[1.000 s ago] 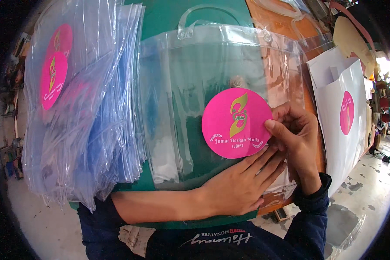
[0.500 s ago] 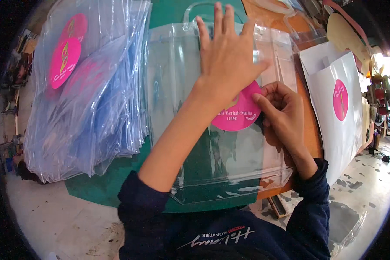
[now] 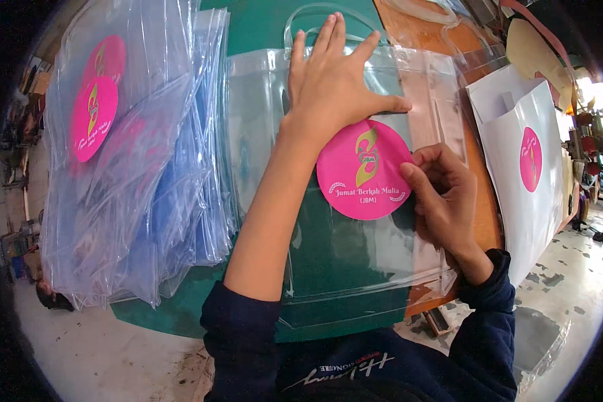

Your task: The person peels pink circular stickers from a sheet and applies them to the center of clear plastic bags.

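A clear plastic bag [image 3: 335, 261] with a looped handle lies flat before me, partly over a green mat. On its front sits a round pink sticker [image 3: 345, 167] with a green and yellow design. My left hand [image 3: 335, 84] rests on the upper part of the bag, fingers spread, thumb just above the sticker. My right hand [image 3: 445, 197] pinches the sticker's right edge between thumb and forefinger. Whether the sticker's underside fully touches the plastic cannot be seen.
To the left is a thick stack of clear bags [image 3: 134, 221], the upper ones bearing pink stickers. A white paper packet [image 3: 516, 147] with a pink round sticker stands at the right. The green mat [image 3: 167, 308] lies on an orange-brown tabletop [image 3: 486, 201].
My left hand has shifted left and uncovered most of the sticker. The right hand still pinches its edge. The whole view has tilted slightly, so things sit lower.
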The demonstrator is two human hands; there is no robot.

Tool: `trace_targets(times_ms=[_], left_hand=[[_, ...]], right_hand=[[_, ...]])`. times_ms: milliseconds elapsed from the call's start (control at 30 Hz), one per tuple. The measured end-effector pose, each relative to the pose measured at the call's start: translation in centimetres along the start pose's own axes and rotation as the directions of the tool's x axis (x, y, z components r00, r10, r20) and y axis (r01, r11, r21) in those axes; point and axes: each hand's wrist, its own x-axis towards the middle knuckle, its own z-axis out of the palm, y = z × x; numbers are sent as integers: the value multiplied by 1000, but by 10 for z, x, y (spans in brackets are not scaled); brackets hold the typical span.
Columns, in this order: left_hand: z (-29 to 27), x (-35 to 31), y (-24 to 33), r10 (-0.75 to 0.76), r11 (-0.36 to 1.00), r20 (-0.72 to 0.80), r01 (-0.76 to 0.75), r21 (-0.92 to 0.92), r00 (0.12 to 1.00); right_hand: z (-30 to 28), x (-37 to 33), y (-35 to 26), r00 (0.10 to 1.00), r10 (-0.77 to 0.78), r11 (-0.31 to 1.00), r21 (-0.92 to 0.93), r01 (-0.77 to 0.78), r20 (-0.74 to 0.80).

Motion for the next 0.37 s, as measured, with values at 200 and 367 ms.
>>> trace_targets(times_ms=[200,367], left_hand=[[0,2,-1,-9,1000,-38,8,-21,999],[1,1,-2,-21,1000,-28,21,-22,999]], right_hand=[[1,-2,-2,1000,0,1000,-19,0,-15],[1,-4,-4,994,-100,989,-111,96,-31]])
